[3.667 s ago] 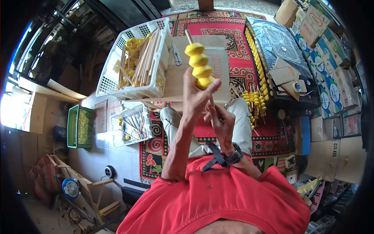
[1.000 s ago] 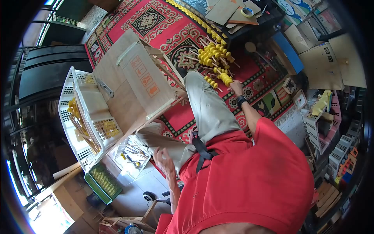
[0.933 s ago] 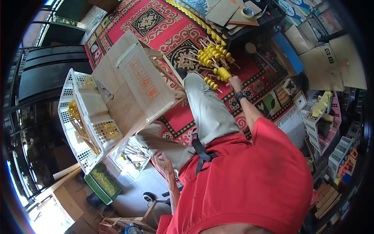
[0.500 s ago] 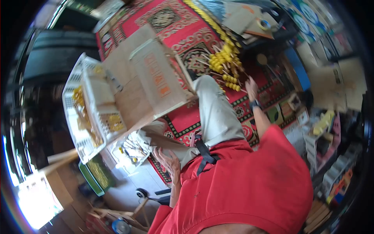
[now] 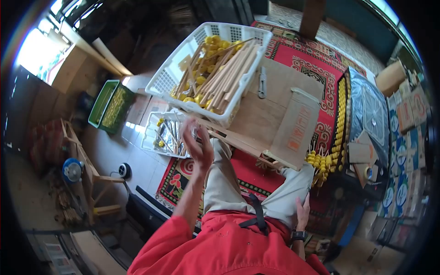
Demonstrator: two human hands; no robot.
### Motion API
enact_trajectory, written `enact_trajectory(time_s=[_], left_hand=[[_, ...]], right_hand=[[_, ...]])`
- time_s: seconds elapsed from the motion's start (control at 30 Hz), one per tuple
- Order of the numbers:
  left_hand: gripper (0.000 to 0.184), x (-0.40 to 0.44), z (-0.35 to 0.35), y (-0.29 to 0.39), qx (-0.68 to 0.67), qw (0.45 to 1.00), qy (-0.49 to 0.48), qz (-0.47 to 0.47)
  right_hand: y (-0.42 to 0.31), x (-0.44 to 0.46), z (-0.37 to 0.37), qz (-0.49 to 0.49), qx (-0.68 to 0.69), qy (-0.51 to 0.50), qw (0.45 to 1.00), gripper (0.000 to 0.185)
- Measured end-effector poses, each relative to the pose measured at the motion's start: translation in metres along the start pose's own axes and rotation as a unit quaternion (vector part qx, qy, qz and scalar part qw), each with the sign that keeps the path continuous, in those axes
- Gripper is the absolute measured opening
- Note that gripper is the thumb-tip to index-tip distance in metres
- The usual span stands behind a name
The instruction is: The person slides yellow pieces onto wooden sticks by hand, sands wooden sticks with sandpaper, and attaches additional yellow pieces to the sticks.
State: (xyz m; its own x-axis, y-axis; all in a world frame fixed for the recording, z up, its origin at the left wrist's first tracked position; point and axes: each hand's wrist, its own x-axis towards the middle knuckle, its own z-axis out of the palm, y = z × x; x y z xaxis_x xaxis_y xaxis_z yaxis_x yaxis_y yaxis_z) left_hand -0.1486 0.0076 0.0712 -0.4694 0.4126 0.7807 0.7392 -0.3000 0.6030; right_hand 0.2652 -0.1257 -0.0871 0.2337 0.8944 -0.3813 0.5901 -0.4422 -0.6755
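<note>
My left hand (image 5: 198,145) is raised with its fingers apart, just in front of the near edge of a low wooden board (image 5: 247,114). Above it in view, a white plastic basket (image 5: 156,85) sits tilted on the board, full of wooden sticks (image 5: 233,68) and yellow pieces (image 5: 213,46). My right hand (image 5: 301,213) rests on my right thigh, fingers extended and holding nothing visible. A utility knife (image 5: 262,82) lies on the board beside the basket. Near it is a flat cardboard piece (image 5: 295,126) with orange print.
Sticks strung with yellow pieces (image 5: 321,165) lie on the red carpet (image 5: 256,169) by my right knee. A smaller white basket (image 5: 149,137) and a green crate (image 5: 96,107) stand at left. Stacked boxes (image 5: 403,156) line the right side.
My view has swung to the left. My right hand has come back from beside the yellow-beaded sticks to my thigh. My left hand has risen from my lap towards the board.
</note>
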Motion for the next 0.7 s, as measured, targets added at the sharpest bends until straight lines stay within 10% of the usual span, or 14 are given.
enact_trajectory(time_s=[0.13, 0.3, 0.53, 0.7], left_hand=[[0.019, 0.145, 0.044, -0.029, -0.072, 0.99, -0.024, -0.117], [0.036, 0.236, 0.137, -0.152, 0.088, 0.905, -0.366, -0.199], [0.062, 0.228, 0.249, -0.208, 0.232, 0.834, -0.498, 0.051], [0.061, 0.22, 0.297, -0.235, 0.157, 0.908, -0.379, -0.085]], right_hand=[[0.001, 0.014, 0.031, -0.089, -0.11, 0.088, 0.986, 0.078], [-0.007, 0.013, 0.028, -0.088, -0.071, 0.093, 0.989, 0.075], [-0.03, 0.014, 0.029, -0.049, -0.083, 0.103, 0.99, 0.074], [-0.043, 0.017, 0.025, -0.042, -0.069, 0.101, 0.992, 0.075]])
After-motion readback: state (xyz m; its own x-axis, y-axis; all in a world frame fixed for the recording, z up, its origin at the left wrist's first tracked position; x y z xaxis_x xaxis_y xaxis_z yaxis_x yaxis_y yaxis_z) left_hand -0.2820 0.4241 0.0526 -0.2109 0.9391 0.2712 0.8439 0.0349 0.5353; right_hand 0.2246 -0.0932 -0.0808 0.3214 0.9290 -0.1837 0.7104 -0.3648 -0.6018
